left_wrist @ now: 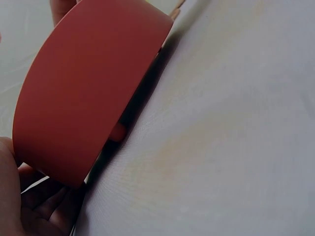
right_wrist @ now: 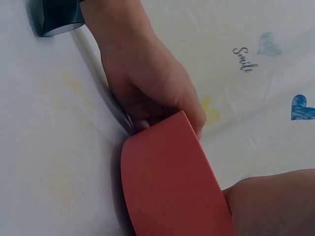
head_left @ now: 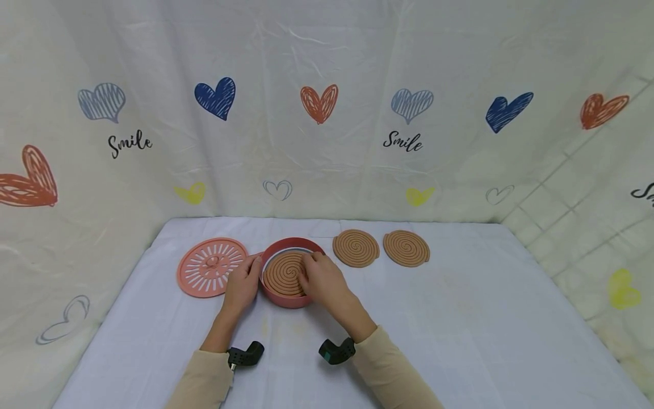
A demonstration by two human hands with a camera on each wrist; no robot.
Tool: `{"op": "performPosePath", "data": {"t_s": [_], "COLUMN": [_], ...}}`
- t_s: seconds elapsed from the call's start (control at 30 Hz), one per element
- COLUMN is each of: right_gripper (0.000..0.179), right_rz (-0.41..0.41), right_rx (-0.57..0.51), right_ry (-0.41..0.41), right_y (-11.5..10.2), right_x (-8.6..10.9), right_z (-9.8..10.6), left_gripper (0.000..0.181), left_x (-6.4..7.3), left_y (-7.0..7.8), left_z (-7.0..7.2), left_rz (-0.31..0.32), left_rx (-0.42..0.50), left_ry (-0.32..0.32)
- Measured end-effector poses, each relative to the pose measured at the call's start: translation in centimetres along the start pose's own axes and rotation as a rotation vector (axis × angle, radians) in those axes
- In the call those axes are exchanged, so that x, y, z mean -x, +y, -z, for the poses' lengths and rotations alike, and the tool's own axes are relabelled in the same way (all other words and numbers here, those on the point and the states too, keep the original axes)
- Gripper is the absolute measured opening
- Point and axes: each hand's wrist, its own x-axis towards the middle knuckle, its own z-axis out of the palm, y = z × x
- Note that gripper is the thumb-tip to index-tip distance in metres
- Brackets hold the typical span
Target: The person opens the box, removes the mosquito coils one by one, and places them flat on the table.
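A red round mosquito coil holder (head_left: 288, 301) stands on the table, with a brown spiral mosquito coil (head_left: 283, 274) lying inside its rim. My left hand (head_left: 242, 284) grips the holder's left side; in the left wrist view its fingers (left_wrist: 47, 206) curl under the wall. From the right, my right hand (head_left: 324, 277) reaches over the rim and pinches the coil's right part between thumb and fingers. The fingertips are partly hidden, and both wrist views show mostly the holder's outer wall (right_wrist: 170, 182).
A pink slotted lid (head_left: 204, 275) lies left of the holder, near the left hand. Two more mosquito coils (head_left: 356, 248) (head_left: 406, 248) lie side by side at the back right. A white cloth (head_left: 460, 318) covers the table, and a heart-printed curtain (head_left: 357, 170) hangs behind.
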Motion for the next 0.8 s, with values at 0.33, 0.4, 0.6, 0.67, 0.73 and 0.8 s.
{"op": "performPosePath", "data": {"t_s": [0.33, 0.4, 0.6, 0.67, 0.73, 0.8], "right_gripper": [0.032, 0.033, 0.035, 0.035, 0.036, 0.036], "right_rz": [0.007, 0.007, -0.035, -0.047, -0.051, -0.043], "right_rx": [-0.098, -0.123, -0.177, -0.187, -0.188, -0.181], "right_ry": [-0.01, -0.014, -0.027, -0.032, -0.041, -0.042], "right_y": [0.11, 0.12, 0.04, -0.01, -0.07, -0.11], "right_x": [0.01, 0.0, -0.19, -0.22, -0.18, -0.14], "right_z": [0.04, 0.11, 0.46, 0.53, 0.63, 0.7], "left_gripper": [0.049, 0.05, 0.05, 0.049, 0.049, 0.049], "left_x": [0.07, 0.08, 0.07, 0.08, 0.08, 0.09], "left_y": [0.07, 0.06, 0.04, 0.05, 0.07, 0.1], "left_z": [0.04, 0.05, 0.08, 0.08, 0.09, 0.1], "left_rz": [-0.003, -0.005, -0.011, -0.011, -0.009, -0.007], "left_rx": [0.0, 0.0, 0.0, 0.001, 0.001, 0.003], "left_ry": [0.0, -0.002, -0.004, -0.003, -0.002, 0.0]}}
